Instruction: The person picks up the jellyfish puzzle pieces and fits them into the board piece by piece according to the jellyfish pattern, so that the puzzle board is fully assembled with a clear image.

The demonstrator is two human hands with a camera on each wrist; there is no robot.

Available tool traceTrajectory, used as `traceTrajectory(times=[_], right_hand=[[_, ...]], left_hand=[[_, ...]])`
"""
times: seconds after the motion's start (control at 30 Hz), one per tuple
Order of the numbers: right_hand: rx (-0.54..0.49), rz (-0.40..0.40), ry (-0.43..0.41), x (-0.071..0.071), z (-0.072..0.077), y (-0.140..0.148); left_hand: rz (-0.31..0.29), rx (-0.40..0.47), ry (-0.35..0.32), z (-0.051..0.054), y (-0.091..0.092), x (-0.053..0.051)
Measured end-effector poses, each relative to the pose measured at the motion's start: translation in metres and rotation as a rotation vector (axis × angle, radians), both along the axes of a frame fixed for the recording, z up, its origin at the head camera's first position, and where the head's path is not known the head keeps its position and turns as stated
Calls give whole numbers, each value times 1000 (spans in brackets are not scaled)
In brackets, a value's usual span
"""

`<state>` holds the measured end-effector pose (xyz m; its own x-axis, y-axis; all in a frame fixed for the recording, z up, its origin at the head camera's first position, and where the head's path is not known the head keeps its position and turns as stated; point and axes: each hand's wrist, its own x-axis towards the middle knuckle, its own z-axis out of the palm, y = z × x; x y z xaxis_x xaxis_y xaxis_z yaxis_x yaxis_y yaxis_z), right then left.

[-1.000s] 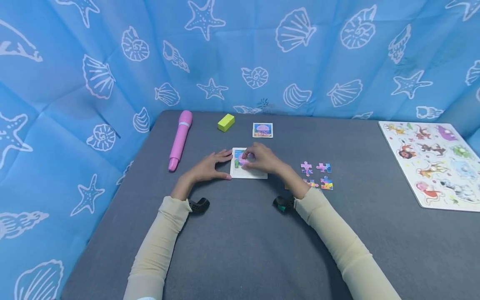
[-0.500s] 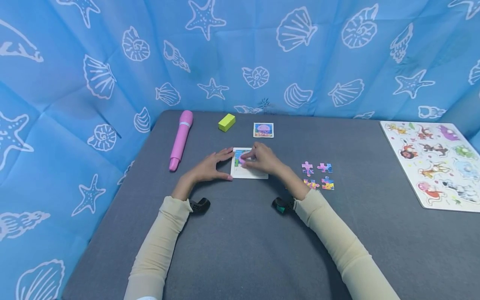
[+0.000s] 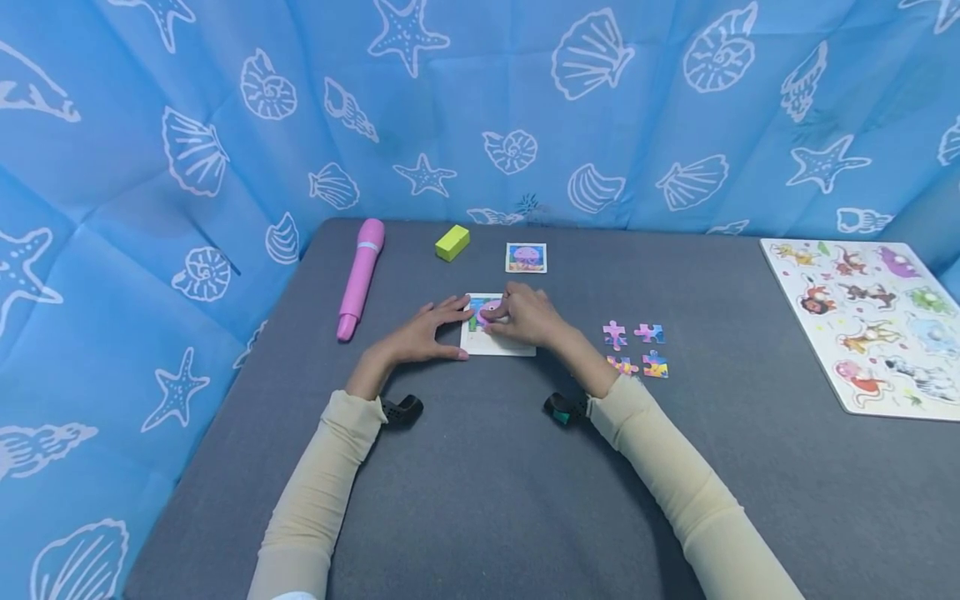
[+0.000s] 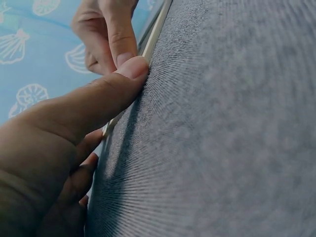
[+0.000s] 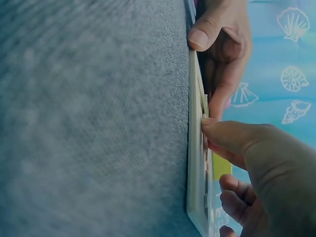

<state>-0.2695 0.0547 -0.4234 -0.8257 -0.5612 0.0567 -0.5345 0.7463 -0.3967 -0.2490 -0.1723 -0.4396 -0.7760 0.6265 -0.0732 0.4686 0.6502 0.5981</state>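
Observation:
A small white-framed puzzle tray [image 3: 495,346] lies on the dark table, with a partly assembled pink, green and blue picture inside. My left hand [image 3: 420,336] holds its left side, the thumb near the lower corner and the fingers at the upper one. Over the tray, my right hand [image 3: 528,318] pinches a pink jigsaw piece [image 3: 489,312] between thumb and index finger, against the picture; the hand covers the tray's right part. In the right wrist view, the thumb [image 5: 232,133] meets the pieces just above the tray's rim [image 5: 195,168].
Several loose jigsaw pieces [image 3: 649,333] lie right of the tray. Behind it are a jellyfish picture card [image 3: 526,258] and a yellow-green block [image 3: 452,242]. A pink microphone-shaped toy [image 3: 361,279] lies at left. At far right lies an animal puzzle board [image 3: 862,325]. A blue curtain [image 3: 495,108] borders the table.
My right fingers and the pink piece have shifted slightly upward within the tray. The left fingers have edged a little to the right over the tray's corner.

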Motion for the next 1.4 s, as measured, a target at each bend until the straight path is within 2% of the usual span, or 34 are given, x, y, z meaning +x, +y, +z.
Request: traceTrajectory(times=[0.43,0.67,1.03,1.4], right_hand=[[62,3,-3,1,5,-5],[106,-17,-13,1,6,-5],[15,20,28,-2,-1,2],[6,-18,6,0,-1,-1]], left_hand=[[44,16,-30,0,0,0],[25,-7,-16,2,2,1],[15,-9,14,4,5,0],[14,-27,13,5,3,3]])
